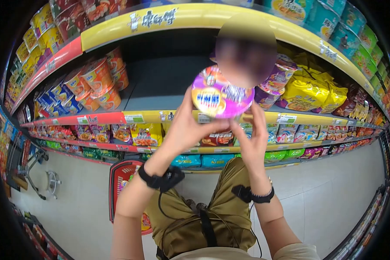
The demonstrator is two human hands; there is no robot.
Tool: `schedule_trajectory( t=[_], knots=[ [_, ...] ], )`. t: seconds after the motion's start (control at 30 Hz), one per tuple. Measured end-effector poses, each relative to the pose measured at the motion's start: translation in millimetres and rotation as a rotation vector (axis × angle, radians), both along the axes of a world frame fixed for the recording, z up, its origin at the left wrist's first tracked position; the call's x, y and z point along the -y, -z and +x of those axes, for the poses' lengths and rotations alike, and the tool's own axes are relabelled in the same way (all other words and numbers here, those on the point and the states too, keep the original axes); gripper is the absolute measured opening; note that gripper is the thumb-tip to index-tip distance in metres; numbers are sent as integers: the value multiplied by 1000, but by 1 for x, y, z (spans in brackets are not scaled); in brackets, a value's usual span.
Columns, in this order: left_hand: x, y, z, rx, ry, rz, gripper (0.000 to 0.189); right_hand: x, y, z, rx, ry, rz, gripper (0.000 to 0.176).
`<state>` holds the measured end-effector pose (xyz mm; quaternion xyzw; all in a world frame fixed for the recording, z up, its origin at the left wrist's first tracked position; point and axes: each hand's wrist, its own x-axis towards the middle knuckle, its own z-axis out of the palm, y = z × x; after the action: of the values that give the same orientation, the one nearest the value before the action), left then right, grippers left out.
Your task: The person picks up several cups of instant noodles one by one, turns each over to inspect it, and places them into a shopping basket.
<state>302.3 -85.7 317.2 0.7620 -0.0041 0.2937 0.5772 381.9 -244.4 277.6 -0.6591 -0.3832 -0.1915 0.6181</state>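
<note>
A purple noodle cup [223, 97] with a printed lid is held up in front of the shelf, its lid facing me. My left hand [190, 125] grips its left side and lower edge. Around its right side and bottom are the fingers of my right hand [251, 134]. The two thumbs nearly meet below the cup. Behind and to the right, stacked purple cups [278, 78] stand on the shelf beside yellow noodle packs [310, 89]. A blurred round patch hides the area just above the held cup.
Orange cups [102, 78] are stacked on the left of the shelf [160, 80]. Lower rows hold packaged noodles [147, 134]. A red basket [113, 186] with items stands on the floor by my legs. A wheeled cart [32, 167] is at the far left.
</note>
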Motion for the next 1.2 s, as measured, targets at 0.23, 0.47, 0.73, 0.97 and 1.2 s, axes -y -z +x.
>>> schedule_trajectory(
  t=[0.23,0.47,0.73,0.97,1.2],
  knots=[
    [-20,-27,108,98,-19,267,82,-9,-28,84,-139,-105,132,44],
    [-31,-10,145,24,56,191,87,41,-78,39,59,-384,390,22],
    [-32,6,99,73,-183,291,89,151,-162,-63,394,-968,689,35],
    [-88,54,-21,-21,-354,262,67,129,-158,-84,217,-1135,789,24],
    [-155,147,-155,-181,-696,45,54,105,-147,-96,136,-1251,844,31]
  ],
)
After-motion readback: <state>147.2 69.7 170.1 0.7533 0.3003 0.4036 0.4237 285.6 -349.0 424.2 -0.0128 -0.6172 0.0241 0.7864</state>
